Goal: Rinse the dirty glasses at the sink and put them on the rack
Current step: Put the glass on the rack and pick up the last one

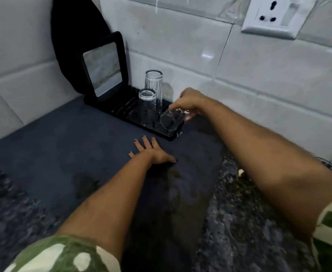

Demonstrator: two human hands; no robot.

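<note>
A black rack tray [122, 109] lies on the counter against the tiled wall. Two clear glasses stand upside down on it: a tall glass [154, 85] at the back and a shorter glass [147, 101] in front of it. My right hand [188, 102] holds a third clear glass [171, 120] by its base, tilted with the mouth facing me, over the tray's right end. My left hand [151, 152] rests flat on the dark mat, fingers spread, holding nothing.
A dark blue mat [73, 146] covers the counter, with wet patches near me. A black framed mirror [102, 67] leans at the tray's left end. A wall socket [273, 15] sits upper right. Speckled granite counter [249, 222] lies to the right.
</note>
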